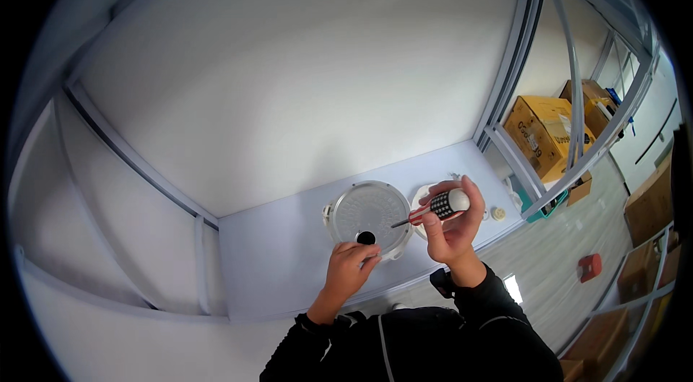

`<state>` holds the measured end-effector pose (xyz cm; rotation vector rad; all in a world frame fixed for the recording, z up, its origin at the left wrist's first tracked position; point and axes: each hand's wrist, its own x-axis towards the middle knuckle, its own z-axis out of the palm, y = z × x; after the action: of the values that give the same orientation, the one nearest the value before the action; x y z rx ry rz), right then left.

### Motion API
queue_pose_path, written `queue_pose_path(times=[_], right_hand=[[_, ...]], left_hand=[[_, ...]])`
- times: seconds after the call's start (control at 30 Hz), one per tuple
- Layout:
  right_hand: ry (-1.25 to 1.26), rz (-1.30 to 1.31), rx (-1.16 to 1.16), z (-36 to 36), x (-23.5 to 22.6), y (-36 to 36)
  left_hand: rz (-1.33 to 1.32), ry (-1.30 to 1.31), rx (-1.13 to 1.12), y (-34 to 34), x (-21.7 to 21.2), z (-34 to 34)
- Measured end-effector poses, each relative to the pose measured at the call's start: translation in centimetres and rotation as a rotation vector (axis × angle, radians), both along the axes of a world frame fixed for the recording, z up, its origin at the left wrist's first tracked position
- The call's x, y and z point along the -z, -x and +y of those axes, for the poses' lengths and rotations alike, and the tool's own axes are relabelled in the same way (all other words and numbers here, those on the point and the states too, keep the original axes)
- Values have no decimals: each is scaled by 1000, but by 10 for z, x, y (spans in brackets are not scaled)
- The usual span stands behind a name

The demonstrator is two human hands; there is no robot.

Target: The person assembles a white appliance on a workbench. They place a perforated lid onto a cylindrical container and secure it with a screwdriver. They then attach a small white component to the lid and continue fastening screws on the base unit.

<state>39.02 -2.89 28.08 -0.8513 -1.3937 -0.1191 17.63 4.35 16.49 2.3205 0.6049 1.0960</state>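
Right hand (458,236) raised and curled, left hand (346,270) lower (fingers (354,249) close together)

A black jacket (427,346) fills the bottom centre of the frame, a thin pale line (385,349) running down its front. Another pale stripe (502,318) crosses the right sleeve (494,302), below a blocky black wristpiece (442,283).

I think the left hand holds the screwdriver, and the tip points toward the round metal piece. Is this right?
The hand is wrong: in the head view, the right hand, not the left hand, holds the screwdriver. Its tip does point toward the round metal piece.
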Motion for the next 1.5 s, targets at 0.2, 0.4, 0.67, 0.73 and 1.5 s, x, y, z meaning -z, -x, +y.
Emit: queue_pose_path(times=[0.2,0.4,0.67,0.73,1.5], right_hand=[[-25,-20,85,-7,3,-18],[23,7,68,-13,11,-39],[57,-7,12,-11,18,-63],[57,-6,-10,-9,21,-68],[68,346,-285,-6,29,-79]], left_hand=[[24,-36,-42,-27,0,-11],[-1,62,-99,-45,-9,-22],[70,-19,-425,-33,-18,1],[155,53,-420,-28,-17,6],[-30,288,-217,-65,-39,-24]])
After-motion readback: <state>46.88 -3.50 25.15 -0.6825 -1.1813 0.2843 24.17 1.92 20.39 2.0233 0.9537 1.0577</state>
